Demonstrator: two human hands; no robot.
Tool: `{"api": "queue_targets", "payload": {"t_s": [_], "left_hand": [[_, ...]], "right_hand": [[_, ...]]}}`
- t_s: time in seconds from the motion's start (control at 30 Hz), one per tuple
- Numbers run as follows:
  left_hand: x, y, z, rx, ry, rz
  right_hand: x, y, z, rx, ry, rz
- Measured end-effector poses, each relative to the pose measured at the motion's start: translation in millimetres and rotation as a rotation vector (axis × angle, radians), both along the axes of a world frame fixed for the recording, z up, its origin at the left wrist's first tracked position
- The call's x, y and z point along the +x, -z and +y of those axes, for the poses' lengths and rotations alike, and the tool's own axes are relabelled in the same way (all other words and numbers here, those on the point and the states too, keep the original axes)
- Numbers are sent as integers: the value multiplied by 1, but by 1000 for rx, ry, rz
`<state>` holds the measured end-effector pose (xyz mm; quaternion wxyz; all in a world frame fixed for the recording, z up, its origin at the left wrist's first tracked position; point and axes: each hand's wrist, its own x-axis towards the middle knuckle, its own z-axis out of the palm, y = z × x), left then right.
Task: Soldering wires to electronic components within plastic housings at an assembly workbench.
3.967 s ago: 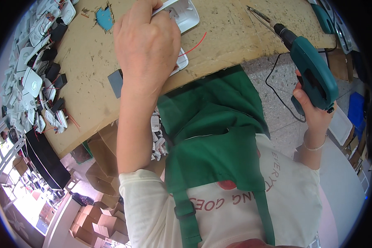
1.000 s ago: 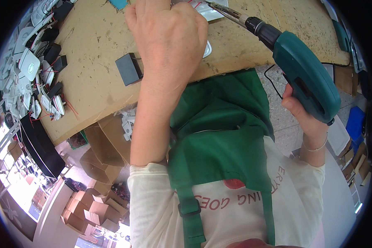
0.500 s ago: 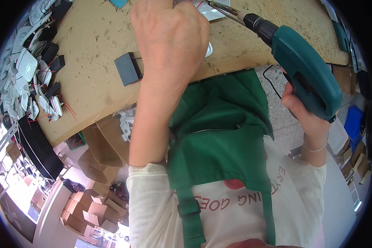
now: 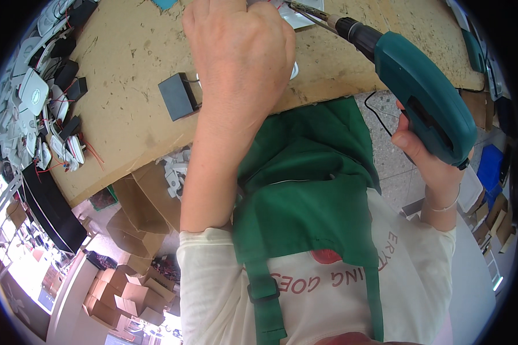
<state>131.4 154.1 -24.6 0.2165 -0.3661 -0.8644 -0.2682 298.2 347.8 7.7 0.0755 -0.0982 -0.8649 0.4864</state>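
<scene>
Left hand [image 4: 242,52] presses the white part [image 4: 293,17] flat on the table [image 4: 126,46] | right hand [image 4: 437,167] holds drill [image 4: 420,98] | we keep the bit straight, push softly.

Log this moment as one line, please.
left hand: pressing white part on workbench | right hand: gripping teal power screwdriver, bit at part | black box idle

Teal power drill [image 4: 420,95], tilted, bit aimed up-left at white plastic piece [image 4: 290,17] lying on brown workbench, mostly hidden.
</scene>
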Motion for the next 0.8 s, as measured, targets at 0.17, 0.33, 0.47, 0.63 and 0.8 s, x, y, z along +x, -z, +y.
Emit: {"api": "queue_targets", "payload": {"t_s": [0.17, 0.33, 0.47, 0.63, 0.8], "left_hand": [[0, 0, -1, -7, 4, 18], [1, 0, 0, -4, -1, 6], [1, 0, 1, 0, 0, 29], [1, 1, 1, -1, -6, 41], [0, 2, 0, 0, 3, 35]], "right_hand": [[0, -2, -1, 84, 19, 20], [0, -4, -1, 65, 10, 22], [3, -8, 2, 115, -29, -66], [3, -11, 4, 121, -69, -87], [5, -12, -2, 31, 19, -63]]}}
